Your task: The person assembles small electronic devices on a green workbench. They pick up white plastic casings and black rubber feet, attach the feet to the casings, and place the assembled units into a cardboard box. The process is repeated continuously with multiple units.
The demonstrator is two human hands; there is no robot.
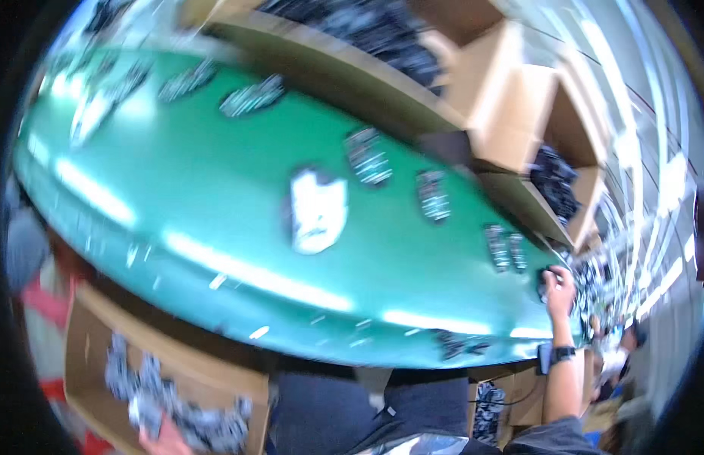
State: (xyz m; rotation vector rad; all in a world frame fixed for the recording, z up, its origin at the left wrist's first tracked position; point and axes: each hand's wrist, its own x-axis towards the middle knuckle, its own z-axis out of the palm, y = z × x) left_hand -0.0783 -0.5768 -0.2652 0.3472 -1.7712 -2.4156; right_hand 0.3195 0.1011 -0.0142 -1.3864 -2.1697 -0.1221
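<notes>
At the lower left, my left hand (pixel 167 438) reaches into a cardboard box (pixel 170 322) and is closed on a small grey piece (pixel 145 413). Several similar grey pieces (pixel 208 426) lie around it in the box; blur hides their kind. Far to the right, my right hand (pixel 561 290) curls its fingers round a small dark object (pixel 547 282) at the end of the green table (pixel 215 182). Nearest to that hand are two narrow dark pieces with pale stripes (pixel 497 246). A white rounded piece (pixel 319 211) with a dark edge lies mid-table.
Several dark oblong pieces (pixel 368 155) lie spaced along the table's far side. Behind it stand open cardboard boxes (pixel 511 114) filled with dark items. Small dark bits (pixel 462 345) rest by the near edge. Another box (pixel 528 398) with patterned pieces stands below, right of my legs.
</notes>
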